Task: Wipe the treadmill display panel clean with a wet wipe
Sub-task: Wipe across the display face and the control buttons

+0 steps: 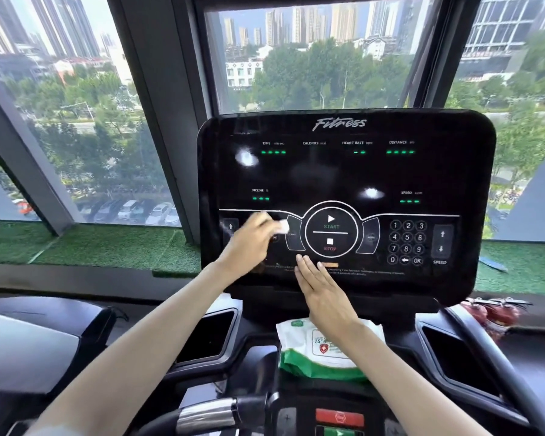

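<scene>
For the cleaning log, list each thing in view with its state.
display panel, on, green dashes lit.
wet wipe, bunched, against the display panel's lower left.
left hand, pinching the wet wipe.
right hand, flat, fingers straight, at the display panel's lower edge.
wipe pack, lying on the console below.

left hand (249, 243) presses white wet wipe (282, 227) on display panel (343, 171) left of start/stop dial (331, 229); right hand (320, 289) flat, fingers straight, at panel's lower edge above wipe pack (321, 350).
</scene>
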Motion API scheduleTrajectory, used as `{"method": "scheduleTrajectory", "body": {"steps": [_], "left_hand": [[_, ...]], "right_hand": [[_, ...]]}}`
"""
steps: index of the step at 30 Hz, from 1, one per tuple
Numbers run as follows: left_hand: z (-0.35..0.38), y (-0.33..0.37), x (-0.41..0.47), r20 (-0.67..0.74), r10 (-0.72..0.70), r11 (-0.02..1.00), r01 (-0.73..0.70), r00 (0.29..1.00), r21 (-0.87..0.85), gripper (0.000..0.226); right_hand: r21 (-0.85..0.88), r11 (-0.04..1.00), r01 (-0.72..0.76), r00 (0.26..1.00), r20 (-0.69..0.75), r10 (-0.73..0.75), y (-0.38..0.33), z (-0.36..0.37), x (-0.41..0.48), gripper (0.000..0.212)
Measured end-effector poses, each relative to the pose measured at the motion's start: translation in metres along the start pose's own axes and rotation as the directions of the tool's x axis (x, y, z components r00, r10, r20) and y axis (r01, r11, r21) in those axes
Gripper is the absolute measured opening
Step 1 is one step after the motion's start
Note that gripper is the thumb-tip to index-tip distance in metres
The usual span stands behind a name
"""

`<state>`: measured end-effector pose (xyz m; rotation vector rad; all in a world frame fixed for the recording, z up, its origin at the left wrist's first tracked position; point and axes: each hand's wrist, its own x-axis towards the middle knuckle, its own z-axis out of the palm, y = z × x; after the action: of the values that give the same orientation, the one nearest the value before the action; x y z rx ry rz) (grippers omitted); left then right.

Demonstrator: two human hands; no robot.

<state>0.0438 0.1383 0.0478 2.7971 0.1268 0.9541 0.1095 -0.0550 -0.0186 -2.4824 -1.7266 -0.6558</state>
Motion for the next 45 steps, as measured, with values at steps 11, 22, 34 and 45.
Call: {"method": "scheduleTrajectory", "body": {"steps": [11, 22, 34, 45], "left_hand": [[0.004, -0.001, -0.018, -0.051, -0.099, 0.995, 0.099, 0.994, -0.008, 0.023], [0.016, 0.010, -0.031, -0.215, -0.310, 0.951, 0.307, 0.926, -0.048, 0.021], [0.027, 0.026, -0.056, 0.024, -0.093, 0.996, 0.093, 0.995, -0.016, 0.024], [0.038, 0.034, -0.069, -0.019, -0.176, 0.984, 0.175, 0.984, -0.034, 0.027]], "right_hand": [[0.001, 1.000, 0.001, 1.000, -0.017, -0.001, -0.002, 0.002, 0.001, 0.068], [-0.018, 1.000, -0.004, 1.000, -0.025, 0.003, -0.006, 0.006, 0.002, 0.065], [-0.021, 1.000, -0.006, 0.999, -0.055, 0.005, -0.004, 0.008, 0.003, 0.065], [-0.073, 0.997, 0.036, 0.998, -0.054, -0.040, -0.002, 0.007, 0.001, 0.064]]}}
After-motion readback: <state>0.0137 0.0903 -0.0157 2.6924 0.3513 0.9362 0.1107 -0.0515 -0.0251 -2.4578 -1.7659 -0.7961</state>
